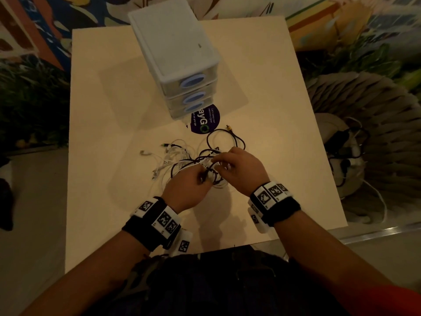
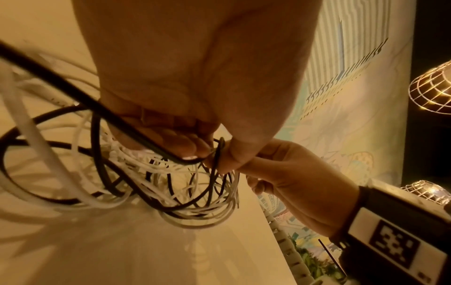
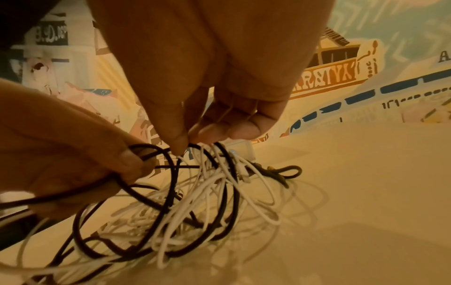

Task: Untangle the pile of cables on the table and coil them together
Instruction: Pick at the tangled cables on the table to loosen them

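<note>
The pale square tabletop fills the centre of the head view under dim, warm light. A white three-drawer unit stands at upper centre, partly covering a dark round sticker. The pile of cables, black and white strands intertwined, lies at mid-frame just below the sticker. The left hand has its grip pinching a black cable. The right hand has its grip pinching white strands at the top of the pile. A colourful mural covers the wall behind. Wire-cage lamps glow at the right edge of the left wrist view.
</note>
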`<state>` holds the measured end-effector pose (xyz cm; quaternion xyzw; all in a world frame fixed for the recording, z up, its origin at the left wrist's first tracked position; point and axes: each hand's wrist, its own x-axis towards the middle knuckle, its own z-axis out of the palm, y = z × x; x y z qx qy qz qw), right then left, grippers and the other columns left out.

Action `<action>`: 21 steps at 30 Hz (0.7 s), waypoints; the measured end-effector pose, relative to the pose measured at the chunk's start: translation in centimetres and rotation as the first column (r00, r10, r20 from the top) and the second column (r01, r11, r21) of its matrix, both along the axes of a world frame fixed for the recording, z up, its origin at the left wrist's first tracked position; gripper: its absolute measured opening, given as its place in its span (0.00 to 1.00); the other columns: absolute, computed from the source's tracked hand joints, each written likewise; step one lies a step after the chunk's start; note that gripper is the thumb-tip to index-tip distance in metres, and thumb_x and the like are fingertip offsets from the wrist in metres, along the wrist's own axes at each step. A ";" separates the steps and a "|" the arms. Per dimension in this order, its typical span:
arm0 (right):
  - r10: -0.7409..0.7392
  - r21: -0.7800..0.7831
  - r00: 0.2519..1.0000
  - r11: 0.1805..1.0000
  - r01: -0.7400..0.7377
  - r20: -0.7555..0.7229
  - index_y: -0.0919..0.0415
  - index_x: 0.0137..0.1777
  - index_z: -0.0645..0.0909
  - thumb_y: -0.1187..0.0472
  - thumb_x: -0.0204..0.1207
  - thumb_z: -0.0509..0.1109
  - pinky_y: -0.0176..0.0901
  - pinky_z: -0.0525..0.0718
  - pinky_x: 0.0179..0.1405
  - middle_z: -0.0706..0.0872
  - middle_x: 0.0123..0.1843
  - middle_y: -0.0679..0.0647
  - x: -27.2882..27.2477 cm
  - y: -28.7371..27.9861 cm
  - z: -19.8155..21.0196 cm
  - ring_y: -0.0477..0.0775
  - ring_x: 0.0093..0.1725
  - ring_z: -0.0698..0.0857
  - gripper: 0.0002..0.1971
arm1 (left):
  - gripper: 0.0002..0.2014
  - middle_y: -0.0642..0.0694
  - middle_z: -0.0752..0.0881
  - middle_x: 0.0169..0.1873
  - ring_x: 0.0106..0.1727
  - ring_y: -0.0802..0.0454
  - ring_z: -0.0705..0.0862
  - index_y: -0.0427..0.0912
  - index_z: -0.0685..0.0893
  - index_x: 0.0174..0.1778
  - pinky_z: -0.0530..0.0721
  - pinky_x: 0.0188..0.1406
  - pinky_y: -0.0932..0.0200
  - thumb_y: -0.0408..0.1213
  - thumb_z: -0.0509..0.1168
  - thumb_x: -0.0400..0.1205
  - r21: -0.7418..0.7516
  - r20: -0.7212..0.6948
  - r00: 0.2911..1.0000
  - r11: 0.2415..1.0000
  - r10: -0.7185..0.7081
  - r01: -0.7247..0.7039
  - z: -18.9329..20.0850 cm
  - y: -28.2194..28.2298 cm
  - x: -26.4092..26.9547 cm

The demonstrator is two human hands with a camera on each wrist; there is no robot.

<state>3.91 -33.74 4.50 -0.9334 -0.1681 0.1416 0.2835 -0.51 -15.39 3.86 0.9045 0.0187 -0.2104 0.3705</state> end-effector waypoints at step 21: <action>0.225 -0.182 0.964 0.963 -0.199 0.139 0.41 0.51 0.86 0.35 0.74 0.64 0.53 0.76 0.53 0.85 0.47 0.43 -0.1 0.3 1.0 0.54 0.53 0.80 0.16 | 0.14 0.55 0.79 0.32 0.35 0.54 0.79 0.55 0.78 0.37 0.70 0.34 0.55 0.38 0.57 0.89 -0.035 0.084 0.995 0.998 -0.046 0.049 0.4 0.8 0.3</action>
